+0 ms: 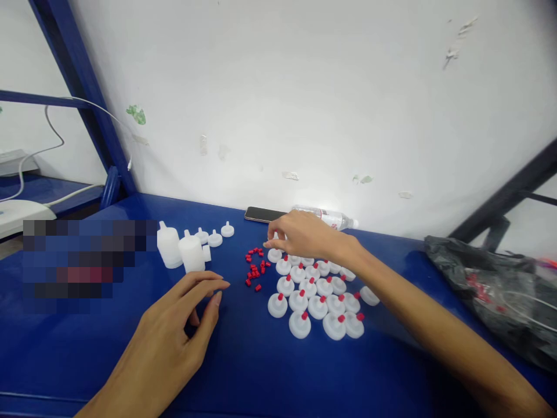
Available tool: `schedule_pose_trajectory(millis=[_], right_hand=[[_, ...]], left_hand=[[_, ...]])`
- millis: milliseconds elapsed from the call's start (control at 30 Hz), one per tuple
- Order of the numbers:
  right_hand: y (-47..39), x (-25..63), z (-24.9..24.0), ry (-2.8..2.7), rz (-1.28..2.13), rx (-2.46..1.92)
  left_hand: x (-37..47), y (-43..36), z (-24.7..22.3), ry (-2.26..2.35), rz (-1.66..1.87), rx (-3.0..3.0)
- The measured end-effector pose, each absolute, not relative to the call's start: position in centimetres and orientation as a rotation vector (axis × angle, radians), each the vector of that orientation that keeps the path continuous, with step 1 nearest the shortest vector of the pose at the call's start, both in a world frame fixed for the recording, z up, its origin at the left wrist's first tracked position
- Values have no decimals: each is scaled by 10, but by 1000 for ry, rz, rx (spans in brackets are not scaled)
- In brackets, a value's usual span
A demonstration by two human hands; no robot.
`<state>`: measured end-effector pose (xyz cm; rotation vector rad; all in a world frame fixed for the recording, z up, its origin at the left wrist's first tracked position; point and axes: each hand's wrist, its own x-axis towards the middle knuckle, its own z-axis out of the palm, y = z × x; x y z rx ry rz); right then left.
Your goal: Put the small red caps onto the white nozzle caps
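Observation:
My left hand (176,331) hovers over the blue table, fingers bent, with a gap between thumb and index finger and nothing visible between them. My right hand (298,232) reaches over the back of a group of white lids (300,325), most with red tips. Its thumb and fingers are drawn close together above a white lid (274,255); whatever they grip is too hidden to name. Several small loose red caps (255,271) lie between the hands. Two white bottles (191,253) with nozzles stand beyond my left hand, and plain white lids (214,238) sit behind them.
A dark phone (263,215) and a clear plastic bottle (333,219) lie by the wall, behind my right hand. Black plastic bags (461,261) with red pieces are at the right. A blue metal frame (93,87) and a white cable stand left.

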<state>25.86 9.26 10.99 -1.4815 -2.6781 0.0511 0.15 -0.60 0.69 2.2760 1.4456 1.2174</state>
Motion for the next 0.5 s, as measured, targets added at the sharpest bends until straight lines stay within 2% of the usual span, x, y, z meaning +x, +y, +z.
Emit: schedule_pose_trajectory(millis=[233,500], right_hand=[[74,204,118,-2609,-101,-1189],[99,137,122,-2755,-141,-1079]], left_hand=[[-1,-10,8,1493,1185,2234],[0,-9,11,1500,1175,2238]])
